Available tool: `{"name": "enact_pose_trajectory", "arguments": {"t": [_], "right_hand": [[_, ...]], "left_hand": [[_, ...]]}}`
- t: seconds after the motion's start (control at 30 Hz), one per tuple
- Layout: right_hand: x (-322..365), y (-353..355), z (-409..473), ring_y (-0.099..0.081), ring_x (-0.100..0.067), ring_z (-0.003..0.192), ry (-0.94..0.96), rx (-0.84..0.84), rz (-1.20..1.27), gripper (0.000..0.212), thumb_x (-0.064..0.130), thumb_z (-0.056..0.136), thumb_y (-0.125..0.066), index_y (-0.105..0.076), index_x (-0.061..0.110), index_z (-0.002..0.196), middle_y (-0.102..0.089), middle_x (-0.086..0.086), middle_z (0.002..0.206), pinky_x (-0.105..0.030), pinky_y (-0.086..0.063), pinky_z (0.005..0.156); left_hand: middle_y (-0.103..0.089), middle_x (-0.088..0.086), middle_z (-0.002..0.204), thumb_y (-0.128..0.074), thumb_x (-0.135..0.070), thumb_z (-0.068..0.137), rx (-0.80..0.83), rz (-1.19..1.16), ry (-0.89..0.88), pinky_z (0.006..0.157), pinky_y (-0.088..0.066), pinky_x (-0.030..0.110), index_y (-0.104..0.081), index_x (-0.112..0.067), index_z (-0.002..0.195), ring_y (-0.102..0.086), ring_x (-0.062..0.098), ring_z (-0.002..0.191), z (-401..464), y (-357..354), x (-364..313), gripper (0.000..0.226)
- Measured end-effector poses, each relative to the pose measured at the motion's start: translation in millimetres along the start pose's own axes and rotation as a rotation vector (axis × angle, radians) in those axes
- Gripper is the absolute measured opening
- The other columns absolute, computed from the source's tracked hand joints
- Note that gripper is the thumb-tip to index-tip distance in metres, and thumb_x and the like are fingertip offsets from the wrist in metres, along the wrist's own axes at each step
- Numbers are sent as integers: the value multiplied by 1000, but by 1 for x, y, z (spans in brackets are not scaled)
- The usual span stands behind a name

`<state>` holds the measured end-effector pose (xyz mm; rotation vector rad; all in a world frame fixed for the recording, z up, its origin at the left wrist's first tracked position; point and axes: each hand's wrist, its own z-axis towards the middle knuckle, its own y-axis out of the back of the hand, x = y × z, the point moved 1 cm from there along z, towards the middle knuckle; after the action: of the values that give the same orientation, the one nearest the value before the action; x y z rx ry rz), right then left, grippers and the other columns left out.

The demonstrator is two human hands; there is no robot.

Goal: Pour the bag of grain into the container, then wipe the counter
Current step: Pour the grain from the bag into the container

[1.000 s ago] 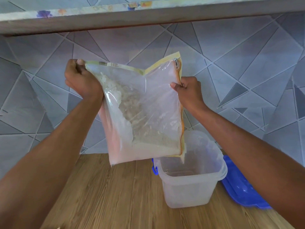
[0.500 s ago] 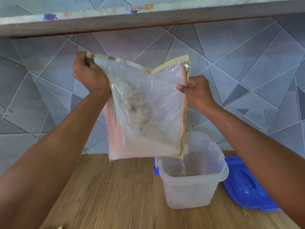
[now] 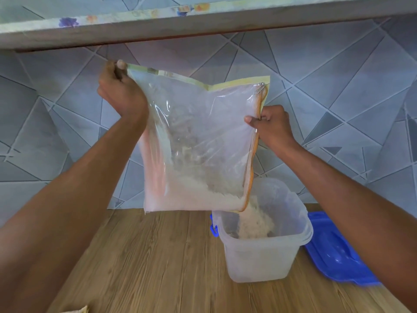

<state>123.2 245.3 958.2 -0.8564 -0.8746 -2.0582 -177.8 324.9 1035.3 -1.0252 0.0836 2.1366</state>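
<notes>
Grain (image 3: 255, 219) streams from the low corner of a clear zip bag (image 3: 198, 141) into an open translucent container (image 3: 266, 251) directly beneath it on the wooden surface (image 3: 158, 267). Above the container, the left hand (image 3: 120, 92) pinches the bag's top corner and the right hand (image 3: 274, 126) grips its zipper edge. A blue lid (image 3: 338, 256) lies just right of the container.

You held the clear bag (image 3: 198, 141) upended above the counter (image 3: 158, 263), your left hand (image 3: 119, 91) gripping its raised corner, your right hand (image 3: 273, 125) pinching the zipper edge. Grain (image 3: 255, 222) spilled from the low corner into the translucent container (image 3: 266, 256), a blue lid (image 3: 338, 256) lying beside it.
</notes>
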Motion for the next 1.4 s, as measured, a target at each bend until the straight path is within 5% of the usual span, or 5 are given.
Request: {"name": "enact_pose_trajectory", "arguments": {"t": [0.17, 0.5, 1.0, 1.27, 1.4], "right_hand": [[-6, 5, 1, -70, -26, 77, -21, 24, -3, 39, 26, 82, -81, -63, -7, 75, -71, -17, 80, -43, -61, 71], [-18, 15, 5, -69, -40, 83, -49, -32, 1, 57, 40, 75, -80, -56, -11, 75, -67, -32, 85, -59, -58, 73], [-27, 22, 7, -65, -29, 74, -82, -9, 14, 53, 33, 77, -84, -53, -9, 70, -63, -17, 73, -50, -60, 70], [-24, 18, 1, -44, -20, 68, -5, -79, -67, 57, 22, 83, -81, -32, 17, 55, -41, -9, 65, -28, -36, 60], [-26, 23, 7, -61, -29, 67, -9, 37, -93, 49, 27, 81, -82, -50, -6, 64, -57, -26, 68, -49, -58, 65]], "left_hand": [[-33, -15, 59, -46, -13, 94, 18, -17, -33, 60, -26, 26, -39, -26, 63, -31, 7, 65, -4, -5, -14, 35], [-37, -16, 61, -47, -20, 98, 94, 17, -90, 57, -27, 15, -46, -29, 68, -39, -4, 57, -10, -8, -46, 31], [-38, -17, 58, -50, -23, 100, 142, 73, -168, 52, -26, 14, -52, -21, 76, -41, -7, 53, -13, -9, -61, 25], [-38, -16, 58, -48, -22, 101, 144, 87, -138, 52, -26, 13, -51, -25, 72, -42, -9, 55, -18, -9, -62, 28], [-51, -7, 68, -48, -26, 101, 156, 77, -182, 54, -25, 16, -55, -23, 76, -40, 2, 62, -16, -11, -59, 26]]}}
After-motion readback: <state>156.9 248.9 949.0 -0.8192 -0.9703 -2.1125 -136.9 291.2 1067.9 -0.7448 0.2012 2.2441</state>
